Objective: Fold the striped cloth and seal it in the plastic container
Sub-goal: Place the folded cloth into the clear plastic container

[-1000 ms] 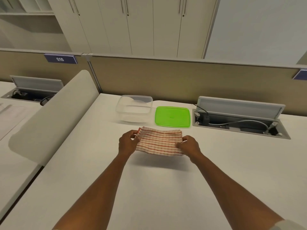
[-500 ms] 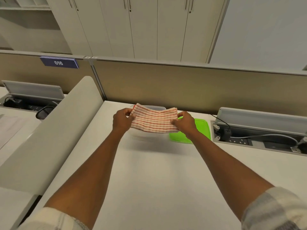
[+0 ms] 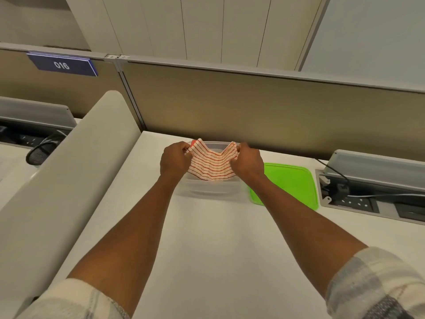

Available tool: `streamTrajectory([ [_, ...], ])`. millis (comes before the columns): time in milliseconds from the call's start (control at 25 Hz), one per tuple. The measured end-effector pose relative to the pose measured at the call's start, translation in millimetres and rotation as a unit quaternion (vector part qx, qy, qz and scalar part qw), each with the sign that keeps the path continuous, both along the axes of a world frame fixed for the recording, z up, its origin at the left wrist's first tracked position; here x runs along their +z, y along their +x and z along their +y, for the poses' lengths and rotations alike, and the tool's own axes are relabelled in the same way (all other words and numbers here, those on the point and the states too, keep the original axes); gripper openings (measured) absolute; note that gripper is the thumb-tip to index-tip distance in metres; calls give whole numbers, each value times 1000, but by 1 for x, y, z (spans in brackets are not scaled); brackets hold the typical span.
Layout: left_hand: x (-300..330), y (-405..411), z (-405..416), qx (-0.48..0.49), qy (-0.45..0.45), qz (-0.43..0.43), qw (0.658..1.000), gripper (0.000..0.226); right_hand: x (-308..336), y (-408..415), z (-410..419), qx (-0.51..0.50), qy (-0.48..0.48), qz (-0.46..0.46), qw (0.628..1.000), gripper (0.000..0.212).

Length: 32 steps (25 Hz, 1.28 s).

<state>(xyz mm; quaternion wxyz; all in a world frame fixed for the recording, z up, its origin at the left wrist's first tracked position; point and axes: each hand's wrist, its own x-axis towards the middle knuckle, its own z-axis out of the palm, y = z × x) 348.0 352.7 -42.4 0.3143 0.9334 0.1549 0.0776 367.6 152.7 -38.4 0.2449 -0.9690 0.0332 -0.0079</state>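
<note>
Lid (image 3: 287,183) lies just right of container (image 3: 207,192).

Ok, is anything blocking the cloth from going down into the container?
Nothing visible. The container is open, its green lid lying flat beside it on the desk. Left hand and right hand hold the striped cloth over the opening.

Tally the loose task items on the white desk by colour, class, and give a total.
Red-and-white striped: 1, the folded striped cloth
Clear: 1, the transparent plastic container
Green: 1, the flat green plastic lid
Total: 3
</note>
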Motion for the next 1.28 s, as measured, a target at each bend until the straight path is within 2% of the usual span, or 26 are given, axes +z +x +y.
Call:
streamTrajectory([
  [120,-9,0,-2,-5,87,15,996,35,-9,-6,0,29,-124,-34,991,39],
  [280,-15,-4,-9,5,157,9,988,36,-14,-10,-2,64,-216,-49,973,39],
  [480,-16,-8,-11,-32,225,1,974,38,-11,-13,-3,73,-177,-20,981,40],
  [680,-15,-7,-10,-50,214,15,975,45,-6,-19,-7,91,-126,1,988,65],
  [760,-11,-5,-14,-25,200,23,979,47,-3,-22,-5,97,-139,-46,984,66],
  [880,1,-13,-34,5,227,-24,974,45,3,-25,-13,85,-125,-154,976,48],
  [960,5,-27,-62,-35,247,-117,961,34,2,-30,-31,63,-119,-174,976,43],
  [1040,-3,-48,-98,-124,267,-210,932,23,-4,-43,-58,45,-142,-150,977,41],
  [1120,-14,-68,-133,-232,254,-251,905,19,-13,-60,-89,29,-168,-114,979,38],
  [1200,-27,-80,-162,-317,232,-221,893,18,-22,-76,-118,32,-164,-68,984,34],
  [1280,-39,-90,-183,-359,213,-117,901,26,-30,-89,-143,47,-146,-14,988,35],
])
